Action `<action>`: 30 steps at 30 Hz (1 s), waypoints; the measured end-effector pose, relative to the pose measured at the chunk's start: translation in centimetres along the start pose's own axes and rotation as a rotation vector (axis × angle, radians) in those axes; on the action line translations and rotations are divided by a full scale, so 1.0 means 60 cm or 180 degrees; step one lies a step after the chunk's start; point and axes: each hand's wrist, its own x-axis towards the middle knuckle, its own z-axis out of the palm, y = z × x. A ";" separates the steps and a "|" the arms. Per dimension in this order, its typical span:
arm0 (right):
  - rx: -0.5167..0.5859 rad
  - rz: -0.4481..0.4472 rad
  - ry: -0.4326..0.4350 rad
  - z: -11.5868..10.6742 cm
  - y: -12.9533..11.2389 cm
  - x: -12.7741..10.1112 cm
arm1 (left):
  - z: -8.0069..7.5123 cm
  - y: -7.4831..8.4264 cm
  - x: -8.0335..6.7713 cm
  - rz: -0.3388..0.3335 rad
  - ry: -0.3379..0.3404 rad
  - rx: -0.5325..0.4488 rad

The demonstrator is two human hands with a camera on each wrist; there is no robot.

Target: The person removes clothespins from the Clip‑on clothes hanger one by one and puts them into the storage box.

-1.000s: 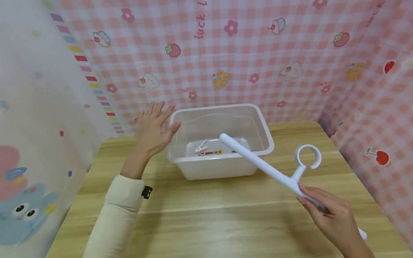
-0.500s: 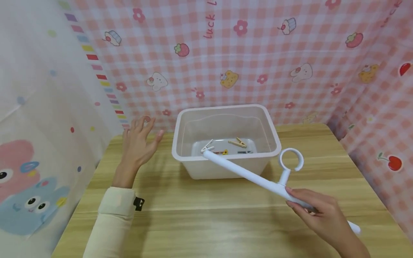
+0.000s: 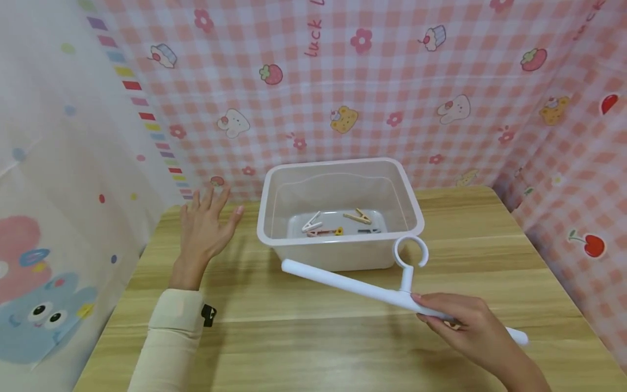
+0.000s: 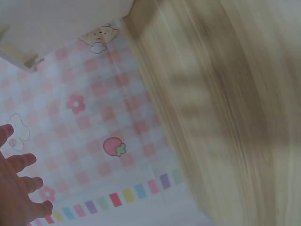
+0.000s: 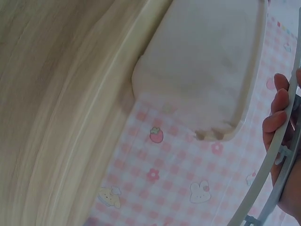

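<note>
A white plastic hanger (image 3: 338, 280) with an open ring hook (image 3: 410, 251) slants across the air in front of the bin, in the head view. My right hand (image 3: 477, 329) grips it just right of the hook. In the right wrist view, curled fingers (image 5: 275, 120) wrap its two parallel bars (image 5: 256, 197). Left of the bin, my left hand (image 3: 203, 231) has spread fingers and holds nothing. Part of it shows in the left wrist view, at the lower left edge. The whitish translucent bin (image 3: 338, 253) stands on the table with several clothes pegs (image 3: 360, 216) lying inside.
The wood-grain table (image 3: 303, 348) runs back to a pink checked cloth (image 3: 294, 98) hanging behind the bin. A white printed cloth (image 3: 49, 163) closes off the left side, and more checked cloth (image 3: 578, 190) hangs on the right.
My right hand has brought the hanger left and down, so its left end now hangs in front of the bin. My left hand has drawn away from the bin's left rim.
</note>
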 end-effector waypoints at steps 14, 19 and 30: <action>-0.0081 0.0161 -0.0460 0.019 -0.010 0.007 | -0.002 -0.012 0.001 -0.0057 -0.0089 0.0113; -0.0119 0.0070 -0.0585 0.027 -0.010 0.011 | -0.003 -0.013 0.001 -0.0063 -0.0152 0.0183; -0.0173 -0.0201 -0.0612 0.060 0.006 -0.003 | 0.003 -0.013 -0.003 -0.0039 -0.0056 0.0253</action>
